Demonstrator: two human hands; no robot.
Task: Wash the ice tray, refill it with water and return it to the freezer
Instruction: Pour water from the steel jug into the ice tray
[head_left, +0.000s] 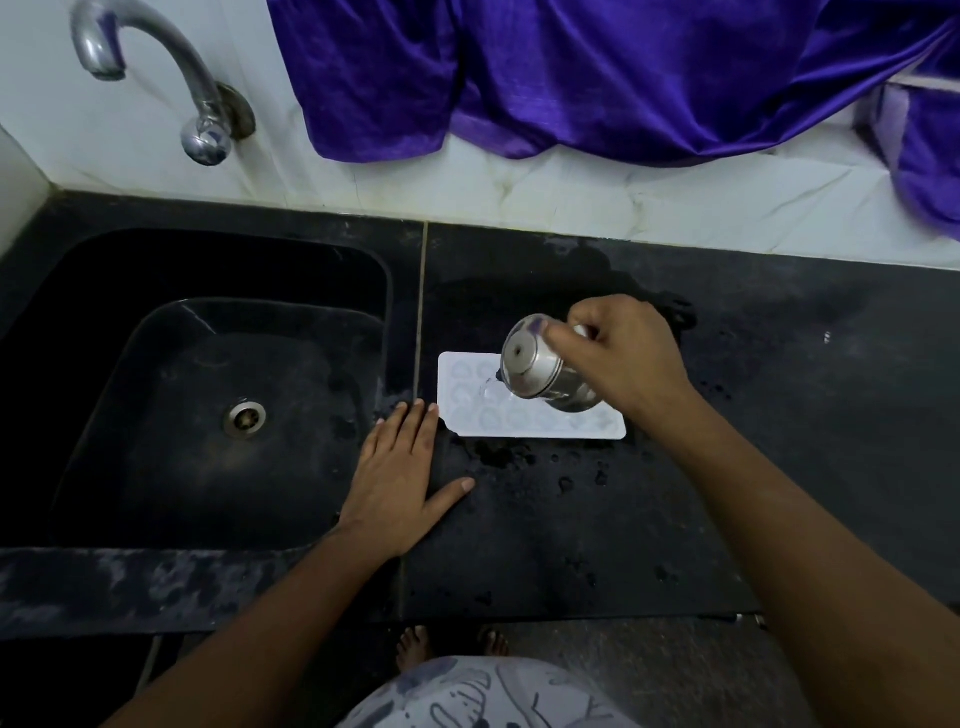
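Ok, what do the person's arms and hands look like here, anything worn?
Both forearms are bare, with no sleeves in view. The left hand and right hand show no rings, watch or bangles. Nails are short. Below, a pale garment with grey print.

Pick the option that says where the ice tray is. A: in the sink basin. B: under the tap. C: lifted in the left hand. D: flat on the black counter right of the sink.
D: the ice tray lies flat on the counter beside the sink, with the right hand tipping a steel cup over it.
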